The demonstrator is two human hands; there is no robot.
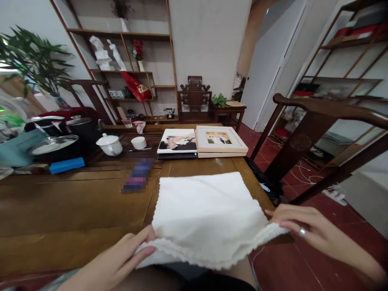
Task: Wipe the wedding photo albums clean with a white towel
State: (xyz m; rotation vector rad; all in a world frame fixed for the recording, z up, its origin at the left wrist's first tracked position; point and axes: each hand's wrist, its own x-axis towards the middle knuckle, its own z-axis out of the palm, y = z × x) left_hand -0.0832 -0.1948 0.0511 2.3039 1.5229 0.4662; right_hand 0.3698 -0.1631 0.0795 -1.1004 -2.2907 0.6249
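A white cloth [206, 206] with scalloped edges lies over the near edge of the wooden table. Its far part rests flat on the tabletop, while the near part is lifted and sags between my hands. My left hand [121, 254] pinches the near left corner between thumb and fingers. At the near right corner, my right hand [306, 226], with a ring on one finger, grips the cloth's edge. The fold along the near side shows more than one layer.
Framed pictures [221, 141] and a white-covered book [177, 141] lie beyond the cloth. Left are a lidded white bowl [109, 144], a small white cup [138, 142], a blue box [67, 165] and a black pan [56, 147]. A wooden chair [303, 141] stands right of the table [75, 202].
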